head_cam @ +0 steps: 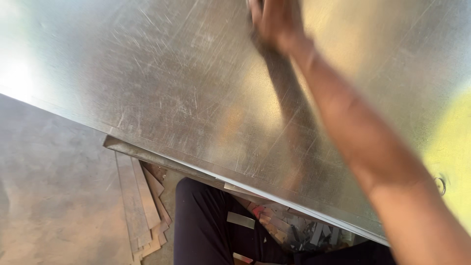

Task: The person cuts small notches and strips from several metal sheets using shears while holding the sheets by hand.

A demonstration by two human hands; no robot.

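Head view, right hand: right hand (275, 19) reaches far across the metal sheet (186, 93), palm down; motion blur hides the fingers, so whether they are spread I cannot tell.
Left hand: out of view.
Sheet: large, scratched, shiny, lying under the hand and forearm.
Below the near edge: offcut strips (142, 206) and scrap pieces (304, 233) on the floor, beside the person's dark trouser leg (201, 230).
Doing it well: probably keep pressure flat and even, arm clear of the sharp edge.

Scratched shiny metal sheet (171, 83), tilted
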